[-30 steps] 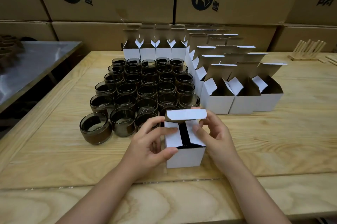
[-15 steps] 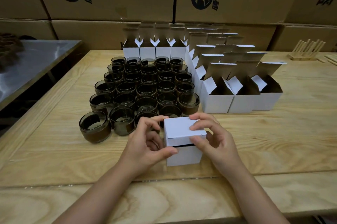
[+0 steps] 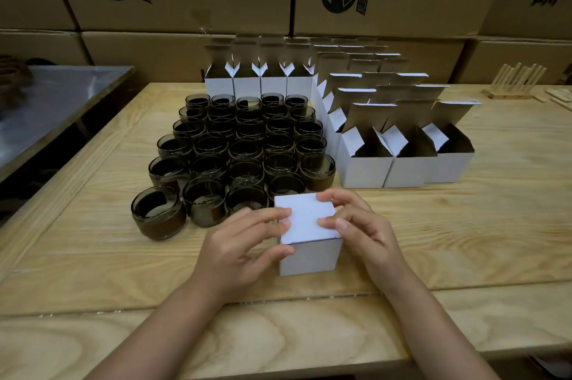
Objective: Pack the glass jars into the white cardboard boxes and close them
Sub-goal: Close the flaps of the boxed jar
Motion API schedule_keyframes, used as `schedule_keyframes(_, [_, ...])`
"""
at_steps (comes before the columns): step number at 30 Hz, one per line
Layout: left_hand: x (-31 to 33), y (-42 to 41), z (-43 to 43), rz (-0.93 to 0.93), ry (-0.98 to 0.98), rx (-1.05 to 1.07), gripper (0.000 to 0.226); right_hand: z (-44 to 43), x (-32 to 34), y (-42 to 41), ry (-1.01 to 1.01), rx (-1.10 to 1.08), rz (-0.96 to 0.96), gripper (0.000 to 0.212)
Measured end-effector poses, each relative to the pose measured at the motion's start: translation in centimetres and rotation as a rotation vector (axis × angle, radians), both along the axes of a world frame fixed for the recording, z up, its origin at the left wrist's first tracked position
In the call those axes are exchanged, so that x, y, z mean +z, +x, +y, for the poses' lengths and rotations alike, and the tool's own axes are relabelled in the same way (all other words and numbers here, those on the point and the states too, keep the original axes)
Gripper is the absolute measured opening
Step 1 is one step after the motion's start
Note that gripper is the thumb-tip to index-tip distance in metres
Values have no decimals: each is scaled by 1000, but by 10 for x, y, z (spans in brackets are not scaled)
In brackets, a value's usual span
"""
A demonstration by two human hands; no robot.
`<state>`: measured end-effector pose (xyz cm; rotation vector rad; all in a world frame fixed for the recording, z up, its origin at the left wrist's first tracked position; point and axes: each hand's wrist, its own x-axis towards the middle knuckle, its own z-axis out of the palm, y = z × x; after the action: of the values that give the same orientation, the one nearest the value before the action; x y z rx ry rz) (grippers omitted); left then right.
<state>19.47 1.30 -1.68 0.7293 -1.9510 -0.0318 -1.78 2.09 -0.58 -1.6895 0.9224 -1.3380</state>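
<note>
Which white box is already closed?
The white box at the front of the table, held between the left hand and right hand. Its lid lies flat; the other boxes behind it stand with flaps up.

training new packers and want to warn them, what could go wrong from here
The white box sits close to the front glass jars; sliding or lifting it carelessly could knock one over. The lid looks down, but whether its tuck flap is fully seated cannot be seen, so it might spring open.
</note>
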Motion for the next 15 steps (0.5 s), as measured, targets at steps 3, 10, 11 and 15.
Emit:
schedule_keyframes(3, [5,-1,2,-17,-78,39,45,-1,-1,-3,20,26,-4,19])
schedule_keyframes(10, [11,-35,25,-327,-387,350,34,-1,-3,-6,17,144,-39,23])
schedule_keyframes(11, [11,-37,29,-357,-393,362,34,-1,-3,-5,18,162,-37,25])
schedule_keyframes(15, [13,-18,39,-407,-415,423,37,0,-8,3,78,202,-96,38])
